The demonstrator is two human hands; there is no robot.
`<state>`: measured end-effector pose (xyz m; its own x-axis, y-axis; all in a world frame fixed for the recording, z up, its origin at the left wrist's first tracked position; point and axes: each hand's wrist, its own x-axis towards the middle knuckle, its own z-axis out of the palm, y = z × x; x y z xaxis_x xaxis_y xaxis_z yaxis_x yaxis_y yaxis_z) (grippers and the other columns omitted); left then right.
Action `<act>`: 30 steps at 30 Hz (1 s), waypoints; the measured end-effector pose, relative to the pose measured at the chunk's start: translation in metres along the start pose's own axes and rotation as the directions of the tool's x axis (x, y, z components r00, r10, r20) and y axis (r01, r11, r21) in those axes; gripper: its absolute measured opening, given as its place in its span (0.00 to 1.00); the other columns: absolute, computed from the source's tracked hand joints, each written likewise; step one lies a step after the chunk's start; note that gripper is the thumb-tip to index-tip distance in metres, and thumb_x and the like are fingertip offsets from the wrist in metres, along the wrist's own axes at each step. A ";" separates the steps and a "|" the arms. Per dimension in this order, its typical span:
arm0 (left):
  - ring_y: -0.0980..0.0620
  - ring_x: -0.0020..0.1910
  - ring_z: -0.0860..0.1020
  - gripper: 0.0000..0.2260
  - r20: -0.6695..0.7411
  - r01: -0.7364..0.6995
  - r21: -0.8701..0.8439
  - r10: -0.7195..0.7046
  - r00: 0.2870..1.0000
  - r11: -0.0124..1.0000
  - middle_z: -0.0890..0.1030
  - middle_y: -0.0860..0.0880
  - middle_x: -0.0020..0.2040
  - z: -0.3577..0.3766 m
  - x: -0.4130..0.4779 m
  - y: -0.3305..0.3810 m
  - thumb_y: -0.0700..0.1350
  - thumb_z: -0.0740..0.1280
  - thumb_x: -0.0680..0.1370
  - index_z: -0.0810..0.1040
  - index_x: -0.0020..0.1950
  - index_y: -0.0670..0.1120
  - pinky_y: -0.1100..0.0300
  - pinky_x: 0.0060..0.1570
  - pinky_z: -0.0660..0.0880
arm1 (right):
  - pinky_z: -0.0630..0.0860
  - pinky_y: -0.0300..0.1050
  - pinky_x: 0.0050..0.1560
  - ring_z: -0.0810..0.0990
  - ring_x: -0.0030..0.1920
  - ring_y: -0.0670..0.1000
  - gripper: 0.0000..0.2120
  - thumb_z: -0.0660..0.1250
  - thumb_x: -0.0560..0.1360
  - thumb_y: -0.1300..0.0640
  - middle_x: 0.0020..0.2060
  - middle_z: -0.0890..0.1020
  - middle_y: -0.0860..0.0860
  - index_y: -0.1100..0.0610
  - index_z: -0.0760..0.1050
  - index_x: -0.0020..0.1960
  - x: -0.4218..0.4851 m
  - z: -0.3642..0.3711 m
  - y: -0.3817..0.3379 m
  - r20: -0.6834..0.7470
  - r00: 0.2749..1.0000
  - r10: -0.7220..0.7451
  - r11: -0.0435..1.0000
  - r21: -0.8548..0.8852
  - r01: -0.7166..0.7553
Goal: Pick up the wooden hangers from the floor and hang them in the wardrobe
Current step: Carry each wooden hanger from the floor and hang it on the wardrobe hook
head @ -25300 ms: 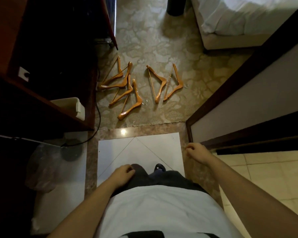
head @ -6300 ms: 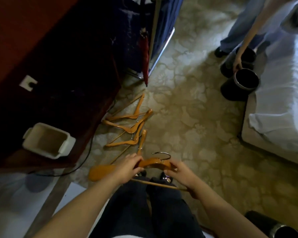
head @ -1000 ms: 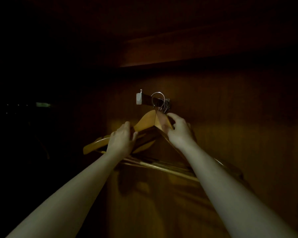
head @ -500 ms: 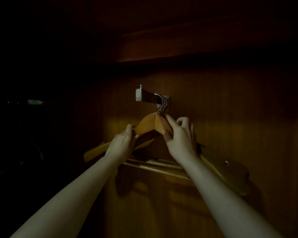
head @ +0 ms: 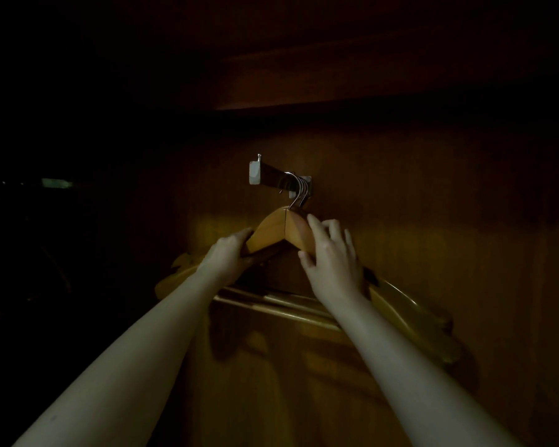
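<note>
Darkness fills the space left of your left hand, broken only by a faint greenish strip of light (head: 54, 182) well off to that side. Your left hand (head: 226, 256) reaches up and forward, its fingers curled round the left shoulder of the pale orange wooden hangers (head: 278, 229) and gripping it. The left tips of the bunch poke out below and to the left of that wrist. Between your two hands the peak of the front hanger faces you, with the others stacked close behind it; how many there are you cannot tell in this light. Just above the peak, the curved silver metal hooks (head: 299, 188) sit over a short flat metal rail (head: 271, 174) with a pale end cap, which juts toward you above the gap between your hands. Your right hand (head: 331, 262) holds the right shoulder of the front hanger, index finger laid along its top edge and thumb tucked under its lower edge, the other fingers spread behind. Below both wrists the thin crossbars run across. Right of your right hand the right shoulders slope down and away against the dark brown wooden wardrobe back panel (head: 433, 204), and a dark wooden shelf (head: 336, 88) spans well above both hands.
</note>
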<state>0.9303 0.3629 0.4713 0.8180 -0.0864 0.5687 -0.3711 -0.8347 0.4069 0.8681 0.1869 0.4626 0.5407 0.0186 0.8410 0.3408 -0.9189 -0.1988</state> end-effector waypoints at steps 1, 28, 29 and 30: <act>0.46 0.63 0.74 0.27 0.000 0.006 -0.001 -0.006 1.000 1.000 0.73 0.45 0.66 -0.001 0.000 0.001 0.43 0.66 0.77 0.60 0.74 0.48 0.56 0.57 0.73 | 0.70 0.42 0.57 0.66 0.65 0.52 0.29 0.65 0.76 0.53 0.66 0.67 0.50 0.50 0.58 0.74 -0.001 0.001 0.000 -0.005 1.000 0.001 1.000 -0.004 -0.001; 0.47 0.72 0.65 0.20 -0.069 -0.149 -0.009 0.148 0.987 0.989 0.68 0.46 0.72 -0.024 -0.087 0.011 0.48 0.56 0.81 0.62 0.73 0.47 0.48 0.71 0.63 | 0.70 0.48 0.61 0.67 0.65 0.53 0.23 0.58 0.79 0.52 0.65 0.69 0.51 0.53 0.60 0.73 -0.039 -0.035 -0.023 0.027 0.999 0.030 0.995 -0.093 -0.028; 0.48 0.72 0.65 0.20 -0.044 -0.165 -0.008 0.164 0.985 0.986 0.68 0.46 0.72 -0.026 -0.097 0.011 0.49 0.56 0.81 0.62 0.73 0.47 0.49 0.72 0.62 | 0.70 0.48 0.61 0.67 0.65 0.53 0.22 0.58 0.79 0.52 0.65 0.70 0.51 0.53 0.62 0.72 -0.046 -0.039 -0.028 0.033 0.999 0.036 0.994 -0.101 -0.033; 0.48 0.72 0.65 0.20 -0.014 -0.180 -0.004 0.180 0.984 0.984 0.68 0.46 0.72 -0.029 -0.108 0.010 0.49 0.56 0.81 0.62 0.73 0.47 0.50 0.72 0.62 | 0.70 0.48 0.61 0.67 0.65 0.53 0.21 0.58 0.79 0.51 0.65 0.70 0.51 0.52 0.63 0.71 -0.053 -0.041 -0.034 0.041 0.998 0.042 0.993 -0.109 -0.037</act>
<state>0.8254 0.3797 0.4348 0.7316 -0.2281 0.6424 -0.5143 -0.8032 0.3006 0.7961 0.2006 0.4451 0.5859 -0.0033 0.8104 0.2351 -0.9563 -0.1739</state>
